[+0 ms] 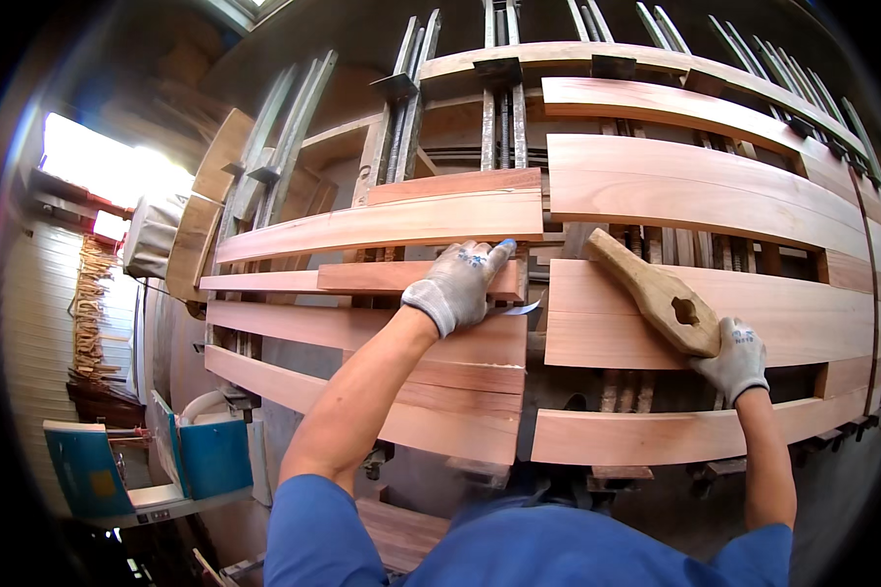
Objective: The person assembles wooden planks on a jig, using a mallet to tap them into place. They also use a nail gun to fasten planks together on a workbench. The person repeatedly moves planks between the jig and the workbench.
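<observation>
My left hand (pixel 463 285), in a pale grey work glove, lies over a narrow reddish wooden board (pixel 382 277) in the left-hand stack. Its fingers bend over the board's far edge, and the digit toward the right has a blue tip. A thin whitish strip (pixel 522 308) pokes out beside the wrist. In my gloved right hand (pixel 734 360) is a thick, paddle-shaped wooden mallet (pixel 656 298), gripped near its broad end, which has an irregular hole. Its narrow end points away to the left, above a wide pale board (pixel 783 318).
Long metal clamp bars (pixel 504 117) run beneath the boards and rise beyond them. More boards (pixel 705 181) lie in rows at right, with gaps between. Left of the rack stand a curved wooden panel (pixel 194 249) and a blue-sided machine (pixel 215 458).
</observation>
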Tool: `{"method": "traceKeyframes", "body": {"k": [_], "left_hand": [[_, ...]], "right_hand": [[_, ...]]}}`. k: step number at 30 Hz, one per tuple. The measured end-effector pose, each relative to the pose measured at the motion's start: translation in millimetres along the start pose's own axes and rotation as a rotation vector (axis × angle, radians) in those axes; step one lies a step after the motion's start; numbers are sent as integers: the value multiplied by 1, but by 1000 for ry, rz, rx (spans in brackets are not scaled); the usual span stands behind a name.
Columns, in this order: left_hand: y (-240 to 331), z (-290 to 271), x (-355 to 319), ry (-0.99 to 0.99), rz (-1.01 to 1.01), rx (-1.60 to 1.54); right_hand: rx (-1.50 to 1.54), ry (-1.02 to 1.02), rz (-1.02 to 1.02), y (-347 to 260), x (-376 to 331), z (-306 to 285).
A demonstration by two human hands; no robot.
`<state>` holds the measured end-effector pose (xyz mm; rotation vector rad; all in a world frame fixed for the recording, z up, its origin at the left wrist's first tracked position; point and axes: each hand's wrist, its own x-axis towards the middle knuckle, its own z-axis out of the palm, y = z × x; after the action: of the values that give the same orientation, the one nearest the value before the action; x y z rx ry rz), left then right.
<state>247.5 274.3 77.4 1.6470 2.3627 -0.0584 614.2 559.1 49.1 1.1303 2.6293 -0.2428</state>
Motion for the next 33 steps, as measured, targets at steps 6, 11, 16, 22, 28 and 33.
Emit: {"method": "traceKeyframes", "body": {"k": [6,11,16,22,28,33], "left_hand": [[-42,-1,-27,-94,-152,182],[-63,9,-34,-125,-167,117],[-71,20,-46,-16,-51,129],[-148,18,-87,111,-10,168],[-202,9,-119,17,-55,71],[-222,15,-118,73,51,-33]], "right_hand": [[-15,-59,28,2,3,-3],[-27,-197,70,-17,6,-29],[59,251,-180,-95,-9,-51],[153,365,-470,-255,-6,-24],[-41,225,-270,-341,15,-28],[-93,164,-206,-350,16,-24]]}}
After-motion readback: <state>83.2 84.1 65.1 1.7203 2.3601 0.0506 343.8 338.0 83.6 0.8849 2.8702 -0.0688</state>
